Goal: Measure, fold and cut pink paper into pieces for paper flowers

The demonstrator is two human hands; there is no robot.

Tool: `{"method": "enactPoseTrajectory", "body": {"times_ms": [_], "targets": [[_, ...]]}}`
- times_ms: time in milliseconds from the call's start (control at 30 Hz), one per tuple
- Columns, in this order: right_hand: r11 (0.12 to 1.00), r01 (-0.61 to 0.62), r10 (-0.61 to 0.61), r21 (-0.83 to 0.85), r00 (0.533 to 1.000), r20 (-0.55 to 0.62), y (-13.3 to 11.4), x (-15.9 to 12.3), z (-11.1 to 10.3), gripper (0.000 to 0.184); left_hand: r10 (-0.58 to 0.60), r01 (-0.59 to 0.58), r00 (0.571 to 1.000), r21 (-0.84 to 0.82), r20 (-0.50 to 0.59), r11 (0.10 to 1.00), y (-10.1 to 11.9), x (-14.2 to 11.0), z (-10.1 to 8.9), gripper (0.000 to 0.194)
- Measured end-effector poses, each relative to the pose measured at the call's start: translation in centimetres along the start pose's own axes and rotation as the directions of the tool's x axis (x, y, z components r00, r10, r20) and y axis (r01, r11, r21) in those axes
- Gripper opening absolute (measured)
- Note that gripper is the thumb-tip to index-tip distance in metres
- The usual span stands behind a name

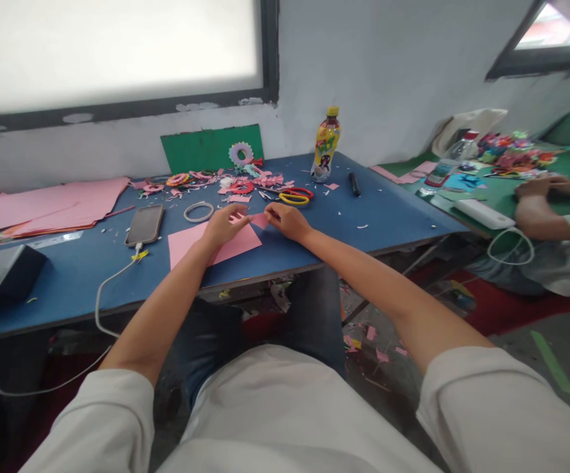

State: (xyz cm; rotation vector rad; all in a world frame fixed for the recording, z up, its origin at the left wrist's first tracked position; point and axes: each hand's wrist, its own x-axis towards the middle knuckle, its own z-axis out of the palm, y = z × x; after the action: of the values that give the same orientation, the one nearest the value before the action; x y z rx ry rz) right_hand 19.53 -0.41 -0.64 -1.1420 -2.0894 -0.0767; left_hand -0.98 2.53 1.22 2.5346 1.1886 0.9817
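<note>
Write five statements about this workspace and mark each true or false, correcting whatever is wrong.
1. The left hand and right hand both hold a small pink paper piece. True.
2. The phone is plugged into a white cable. True.
3. The phone leans against the wall. False: it lies flat on the blue table.
4. A yellow-capped bottle stands upright. True.
5. Both scissor handles are blue. False: the scissors have red and yellow handles.

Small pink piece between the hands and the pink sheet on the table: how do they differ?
The small pink piece is held between the fingers of the left hand and right hand, while the pink sheet lies on the blue table. The pink sheet is also much larger than the small pink piece. Both are pink and look like paper.
</note>
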Motion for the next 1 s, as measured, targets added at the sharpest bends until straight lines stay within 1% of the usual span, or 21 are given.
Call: {"method": "enactPoseTrajectory", "body": {"times_ms": [100, 200, 333, 567, 767, 900, 1000], "targets": [[0.999, 0.016, -0.016, -0.031, 1.000, 0.000, -0.1, 0.1, 0.0, 0.024, 0.071, -0.072, 0.994, 0.019, 0.079, 0.997, 0.9, 0.0, 0.5, 0.027], [0.997, 0.050, -0.050, -0.067, 0.999, 0.005, -0.2, 0.1, -0.1, 0.022, 0.102, -0.110, 0.988, 0.061, 0.117, 0.992, 1.1, -0.2, 0.6, 0.029], [0.988, 0.089, -0.089, -0.123, 0.996, 0.003, -0.4, 0.1, -0.3, 0.022, 0.112, -0.132, 0.984, 0.144, 0.142, 0.981, 1.3, -0.3, 0.7, 0.031], [0.974, 0.091, -0.094, -0.209, 0.996, -0.008, -0.4, 0.1, 0.0, 0.023, 0.133, -0.172, 0.978, 0.270, 0.158, 0.947, 2.2, -0.2, 1.0, 0.030], [0.960, 0.143, -0.131, -0.239, 0.989, 0.064, -1.0, 0.0, -0.1, 0.027, 0.166, -0.211, 0.971, 0.288, 0.171, 0.934, 2.4, -0.2, 0.9, 0.032], [0.954, 0.151, -0.129, -0.258, 0.986, 0.101, -1.1, 0.0, -0.1, 0.024, 0.202, -0.252, 0.958, 0.265, 0.202, 0.931, 2.6, -0.1, 0.9, 0.030], [0.954, 0.141, -0.116, -0.266, 0.988, 0.107, -1.0, 0.0, -0.1, 0.023, 0.221, -0.270, 0.953, 0.250, 0.209, 0.930, 2.6, -0.1, 0.9, 0.027]]}}
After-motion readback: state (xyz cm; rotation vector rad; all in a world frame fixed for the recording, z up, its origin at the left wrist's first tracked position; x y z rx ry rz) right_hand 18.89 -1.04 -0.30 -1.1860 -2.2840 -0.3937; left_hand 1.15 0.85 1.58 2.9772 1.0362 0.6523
